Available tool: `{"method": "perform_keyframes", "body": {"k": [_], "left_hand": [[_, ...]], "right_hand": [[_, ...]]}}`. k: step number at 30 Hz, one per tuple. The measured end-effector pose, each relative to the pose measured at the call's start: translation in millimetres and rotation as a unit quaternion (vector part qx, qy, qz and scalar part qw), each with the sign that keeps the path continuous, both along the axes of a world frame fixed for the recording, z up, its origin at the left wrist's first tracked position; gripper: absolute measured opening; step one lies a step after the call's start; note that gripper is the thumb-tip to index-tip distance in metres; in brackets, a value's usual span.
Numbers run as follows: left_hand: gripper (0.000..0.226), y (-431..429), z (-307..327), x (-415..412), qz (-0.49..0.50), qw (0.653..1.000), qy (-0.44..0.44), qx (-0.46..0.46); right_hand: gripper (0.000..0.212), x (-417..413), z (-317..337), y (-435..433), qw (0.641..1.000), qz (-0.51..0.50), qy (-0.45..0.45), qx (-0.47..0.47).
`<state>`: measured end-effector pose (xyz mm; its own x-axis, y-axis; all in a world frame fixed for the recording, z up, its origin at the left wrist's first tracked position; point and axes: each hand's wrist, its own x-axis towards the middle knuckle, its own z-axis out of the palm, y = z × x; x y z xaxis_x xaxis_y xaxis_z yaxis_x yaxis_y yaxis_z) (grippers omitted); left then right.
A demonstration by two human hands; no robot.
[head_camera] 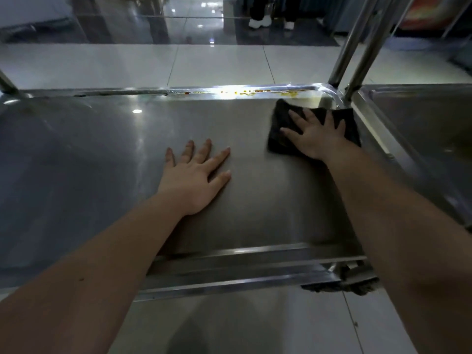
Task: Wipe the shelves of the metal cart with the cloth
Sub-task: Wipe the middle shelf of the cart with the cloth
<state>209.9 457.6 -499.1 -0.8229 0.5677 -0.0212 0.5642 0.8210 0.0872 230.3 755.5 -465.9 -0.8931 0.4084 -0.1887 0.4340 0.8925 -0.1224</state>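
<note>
On a shelf (102,149) of the metal cart (229,264), the right hand (315,137) presses flat on a dark cloth (281,116), fingers spread wide. The cloth lies in the far right corner of the shelf, and the hand hides its middle. The left hand (194,180) lies flat on the bare metal near the middle, fingers spread too, well apart from the cloth. Orange and yellow spots (255,92) sit along the far rim, and a bright glare makes them hard to see. Two metal poles (357,47) rise by that corner, cut off at the top. Under the near right corner a fuzzy grey thing (357,287) peeks out, mostly hidden. Far off, blurry white shoes (259,21) stand on the floor
</note>
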Motion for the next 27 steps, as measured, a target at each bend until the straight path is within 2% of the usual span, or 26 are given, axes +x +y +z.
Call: {"method": "perform_keyframes", "body": {"k": [3,6,8,11,13,17,19,22,27], "left_hand": [[0.063,0,2,0,0.003,1.0,-0.006,-0.006],[0.065,1,3,2,0.001,1.0,-0.005,0.0],[0.064,2,4,3,0.001,1.0,-0.002,-0.001],[0.064,4,3,3,0.0,1.0,-0.005,-0.007],[0.064,4,2,1,-0.002,1.0,-0.005,-0.006],[0.064,3,-1,0,-0.003,1.0,-0.002,-0.004],[0.063,3,-1,-1,-0.002,1.0,0.002,-0.004],[0.061,2,1,-2,0.0,1.0,-0.006,-0.005],[0.055,2,8,-3,0.001,1.0,-0.022,-0.008]], "right_hand": [[0.074,62,-14,-55,0.993,0.108,0.03,0.031],[0.074,112,-19,-84,0.977,0.207,0.037,0.013],[0.074,102,-15,-64,0.982,0.184,0.03,0.01],[0.072,54,-9,-8,0.997,0.047,0.02,0.052],[0.073,22,-6,22,0.999,-0.036,0.008,0.038],[0.075,-21,-7,26,0.994,-0.106,0.012,0.035],[0.075,-27,-8,19,0.993,-0.109,0.014,0.047],[0.073,-9,-6,4,0.997,-0.059,0.007,0.039],[0.072,68,-8,-68,0.999,0.02,0.016,0.048]]}}
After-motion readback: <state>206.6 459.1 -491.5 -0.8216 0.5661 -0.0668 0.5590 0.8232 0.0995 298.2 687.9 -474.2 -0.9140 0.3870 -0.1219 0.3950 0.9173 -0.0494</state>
